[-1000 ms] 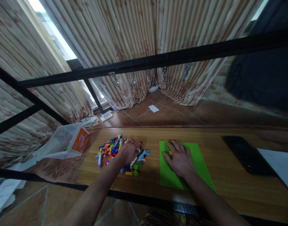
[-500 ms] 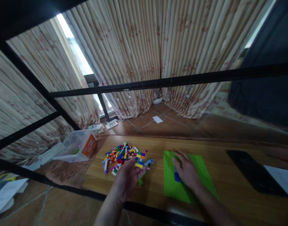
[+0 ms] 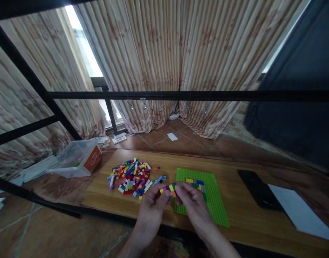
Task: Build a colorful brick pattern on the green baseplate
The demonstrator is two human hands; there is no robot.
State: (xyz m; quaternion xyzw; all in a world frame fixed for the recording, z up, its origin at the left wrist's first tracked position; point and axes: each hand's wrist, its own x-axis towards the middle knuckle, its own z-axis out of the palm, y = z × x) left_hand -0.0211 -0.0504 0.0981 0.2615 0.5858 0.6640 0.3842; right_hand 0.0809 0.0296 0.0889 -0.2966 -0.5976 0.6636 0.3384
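Note:
Between my two hands is a small block of joined toy bricks [image 3: 172, 187] in yellow, purple, orange and green. The fingers of my left hand [image 3: 152, 208] grip its left end. At its right end my right hand [image 3: 192, 204] pinches it, its fingertips partly hidden. Both hands are over the near left edge of a green studded baseplate [image 3: 218, 206]. A patch of yellow, blue and grey bricks [image 3: 198, 183] sits on that plate, partly covered by my right hand. Left of the hands lies a pile of loose, mixed-colour bricks [image 3: 130, 175].
The wooden table [image 3: 100, 193] holds a black phone-like slab [image 3: 258, 188] and white paper [image 3: 295, 211] on the right. A clear plastic box [image 3: 73, 161] with an orange label stands beyond the left end. A black metal rail [image 3: 180, 96] crosses in front of the curtains.
My right hand has left the baseplate and joined my left hand at the brick block. The bricks on the plate show more now. The head view has shifted slightly.

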